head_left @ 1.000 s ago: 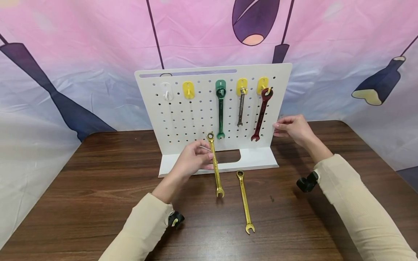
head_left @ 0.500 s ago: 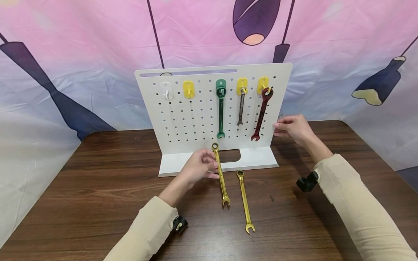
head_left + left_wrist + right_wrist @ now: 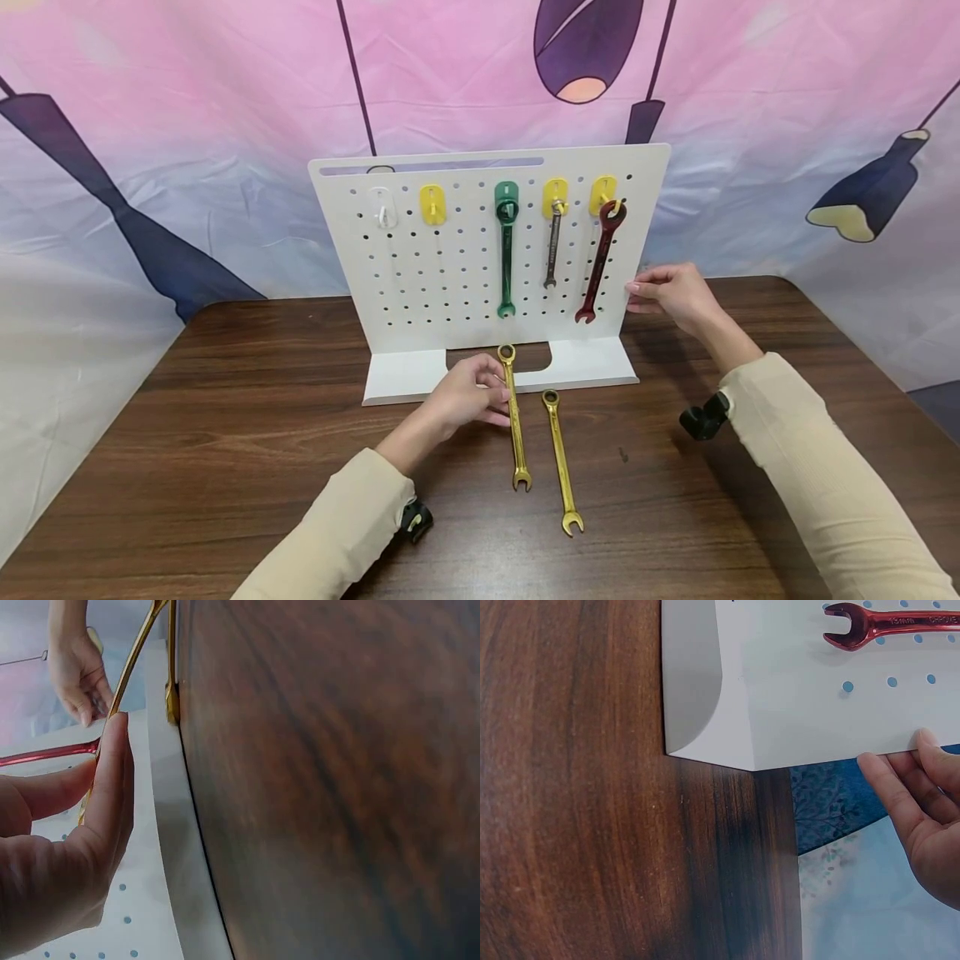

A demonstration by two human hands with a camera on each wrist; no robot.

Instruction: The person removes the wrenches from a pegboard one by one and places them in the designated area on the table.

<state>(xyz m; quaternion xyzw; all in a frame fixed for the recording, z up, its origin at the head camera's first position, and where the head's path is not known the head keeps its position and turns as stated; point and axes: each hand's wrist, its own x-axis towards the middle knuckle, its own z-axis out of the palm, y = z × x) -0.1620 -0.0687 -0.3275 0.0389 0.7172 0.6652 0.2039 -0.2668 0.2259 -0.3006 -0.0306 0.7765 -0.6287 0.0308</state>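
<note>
Thumb and fingers of my left hand (image 3: 468, 393) pinch a gold combination wrench (image 3: 517, 442), ring end toward the board, open end toward me. In the left wrist view this wrench (image 3: 133, 660) slants up from between the fingertips. Another gold wrench (image 3: 561, 467) lies on the table just to its right. My right hand (image 3: 675, 296) holds the right edge of the white pegboard (image 3: 416, 340); in the right wrist view the thumb reaches onto the front face, near a red wrench (image 3: 855, 628). Whether the pinched wrench touches the table, I cannot tell.
On the board hang a green wrench (image 3: 507, 267), a small silver wrench (image 3: 554, 250) and the red wrench (image 3: 598, 267). A white hook (image 3: 384, 210) and a yellow hook (image 3: 432, 207) at the left hold nothing. A patterned cloth (image 3: 247, 167) hangs behind the wooden table (image 3: 247, 417).
My left hand has moved right and toward me, bringing its gold wrench closer to the one on the table. The right hand stays at the board's edge.
</note>
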